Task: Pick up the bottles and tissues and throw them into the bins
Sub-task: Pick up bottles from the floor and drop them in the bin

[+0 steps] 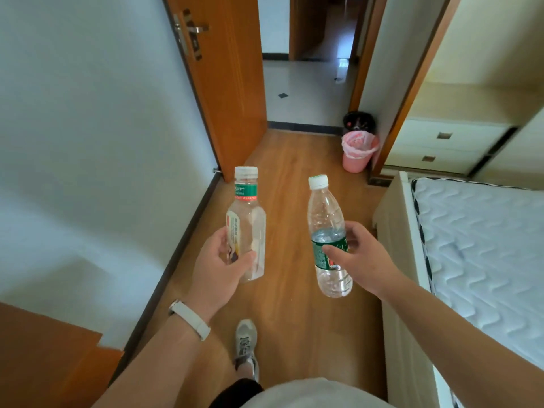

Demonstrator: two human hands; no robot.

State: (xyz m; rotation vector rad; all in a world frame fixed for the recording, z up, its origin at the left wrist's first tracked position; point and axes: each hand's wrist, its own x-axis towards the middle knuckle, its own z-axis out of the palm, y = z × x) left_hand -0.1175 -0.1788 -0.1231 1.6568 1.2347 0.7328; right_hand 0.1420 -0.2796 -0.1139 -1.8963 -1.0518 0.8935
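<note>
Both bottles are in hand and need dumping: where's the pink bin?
In the head view, the pink bin stands on the floor ahead to the right, just in front of the black bin and left of the drawers.

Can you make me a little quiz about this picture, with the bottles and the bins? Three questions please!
1. True or false: the left hand holds the square bottle and the right hand holds the round bottle.
2. A pink bin and a black bin stand ahead. Which is nearer to the person? A) pink B) black C) both the same
3. Fill the gap: the bed is on the person's ___ side.
Key: 1 true; 2 A; 3 right.
</note>
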